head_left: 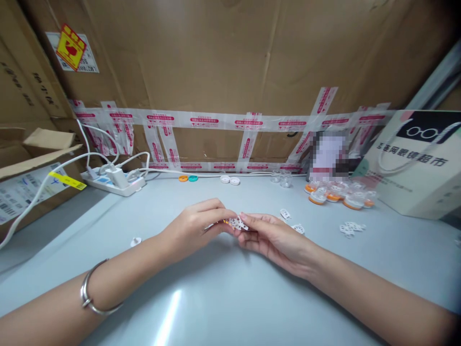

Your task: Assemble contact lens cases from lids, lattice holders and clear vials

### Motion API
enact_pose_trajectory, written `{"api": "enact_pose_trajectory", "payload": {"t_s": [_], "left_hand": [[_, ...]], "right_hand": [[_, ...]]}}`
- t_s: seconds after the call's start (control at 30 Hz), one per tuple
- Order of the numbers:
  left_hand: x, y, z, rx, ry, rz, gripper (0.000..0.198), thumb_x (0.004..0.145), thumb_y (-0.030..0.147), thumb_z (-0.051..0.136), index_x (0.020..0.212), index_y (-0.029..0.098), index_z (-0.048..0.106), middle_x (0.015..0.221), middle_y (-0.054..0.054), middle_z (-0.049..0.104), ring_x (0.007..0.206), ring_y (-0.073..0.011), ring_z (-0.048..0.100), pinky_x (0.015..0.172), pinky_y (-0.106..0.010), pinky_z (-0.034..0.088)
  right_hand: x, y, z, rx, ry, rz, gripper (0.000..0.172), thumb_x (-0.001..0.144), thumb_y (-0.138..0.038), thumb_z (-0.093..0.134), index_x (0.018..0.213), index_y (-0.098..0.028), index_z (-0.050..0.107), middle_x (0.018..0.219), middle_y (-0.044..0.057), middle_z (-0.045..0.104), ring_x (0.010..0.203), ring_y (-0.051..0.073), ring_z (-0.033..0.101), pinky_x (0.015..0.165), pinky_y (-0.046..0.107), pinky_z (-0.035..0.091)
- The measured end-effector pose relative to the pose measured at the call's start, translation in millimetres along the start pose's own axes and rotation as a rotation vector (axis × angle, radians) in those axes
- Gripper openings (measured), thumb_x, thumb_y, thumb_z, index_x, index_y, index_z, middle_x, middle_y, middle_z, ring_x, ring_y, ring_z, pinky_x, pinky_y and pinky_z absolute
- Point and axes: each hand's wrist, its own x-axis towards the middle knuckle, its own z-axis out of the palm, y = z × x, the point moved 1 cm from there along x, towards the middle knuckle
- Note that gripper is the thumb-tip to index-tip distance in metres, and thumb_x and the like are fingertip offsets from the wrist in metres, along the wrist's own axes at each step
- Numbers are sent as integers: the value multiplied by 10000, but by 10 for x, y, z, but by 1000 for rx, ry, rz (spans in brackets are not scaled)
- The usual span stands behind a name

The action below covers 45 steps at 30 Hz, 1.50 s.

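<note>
Above the middle of the table, my left hand (198, 223) and my right hand (270, 238) meet at the fingertips. Between them they pinch a small white plastic part with holes (238, 223). A bit of orange shows beside it, mostly covered by my left fingers. Close to my right hand lie two flat white pierced pieces, one oval (285, 214) and one round (298, 229). Left of my left hand, near the wrist, a white disc with a peg (136, 241) rests on the table.
Toward the back are orange and green rings (188, 178), white rings (229, 180) and clear caps (281, 179). Several orange-based clear pieces (340, 194) cluster before a paper bag (414, 168). More white pieces (352, 228) lie right. A power strip (115, 181) and cardboard box (39, 182) stand left.
</note>
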Motion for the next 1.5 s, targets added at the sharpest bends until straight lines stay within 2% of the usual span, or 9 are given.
{"api": "enact_pose_trajectory", "payload": {"t_s": [0.27, 0.47, 0.63, 0.93, 1.1, 1.27, 1.37, 1.43, 1.5], "left_hand": [[-40, -41, -2, 85, -52, 115, 276, 838, 62, 493, 1085, 144, 588, 893, -79, 652, 764, -106, 627, 702, -207, 534], [-14, 7, -21, 202, 64, 209, 213, 845, 126, 529, 1048, 147, 592, 818, -67, 653, 703, -102, 606, 636, -200, 515], [5, 40, 7, 282, 19, 134, 168, 845, 180, 546, 995, 171, 622, 857, -62, 652, 750, -134, 600, 676, -265, 502], [-3, 20, -20, 307, -20, 89, 159, 853, 213, 542, 979, 145, 611, 861, -57, 665, 742, -142, 604, 690, -277, 483], [-17, 54, -19, 310, -20, 82, 145, 851, 192, 541, 967, 143, 611, 858, -55, 665, 737, -142, 603, 687, -275, 478], [-25, 65, 20, 220, -21, 51, 171, 851, 180, 533, 999, 154, 615, 873, -60, 661, 777, -145, 604, 728, -285, 481], [-8, 59, 32, 28, 14, -10, 188, 835, 163, 552, 1007, 140, 622, 883, -70, 656, 802, -140, 605, 744, -273, 488], [7, 52, 45, -143, 47, -132, 199, 806, 160, 590, 999, 138, 633, 902, -70, 655, 825, -138, 605, 758, -261, 488], [23, 50, 66, -339, 81, -315, 206, 771, 178, 633, 974, 145, 645, 917, -65, 660, 836, -143, 606, 770, -263, 493]], "right_hand": [[19, 11, -33, 26, -2, 36, 219, 785, -329, 628, 798, -115, 669, 704, 28, 639, 630, 60, 589, 684, 176, 491], [42, 38, -37, 111, 37, 42, 203, 767, -299, 653, 789, -98, 664, 716, 34, 637, 635, 67, 594, 692, 195, 500], [50, 71, -8, 129, 60, 45, 184, 744, -288, 677, 763, -106, 659, 701, 23, 632, 628, 70, 590, 683, 195, 504], [30, 38, -1, 76, 36, 2, 229, 792, -345, 614, 768, -122, 658, 710, 32, 624, 695, 90, 585, 746, 225, 474], [10, 24, 54, -73, 48, -77, 182, 688, -313, 714, 756, -147, 683, 684, -2, 601, 673, 81, 525, 702, 221, 421], [19, 46, 73, -175, 126, -164, 165, 679, -316, 713, 696, -156, 679, 637, -17, 577, 625, 79, 472, 642, 230, 367], [22, 54, 74, -168, 108, -212, 169, 695, -323, 700, 697, -155, 679, 625, -16, 566, 622, 83, 463, 642, 233, 362], [30, 58, 77, -102, 74, -197, 178, 703, -327, 694, 688, -151, 673, 637, -14, 561, 629, 80, 464, 653, 230, 369], [41, 56, 84, -39, 29, -172, 196, 715, -341, 684, 685, -149, 667, 655, -12, 560, 637, 75, 467, 666, 227, 376]]}}
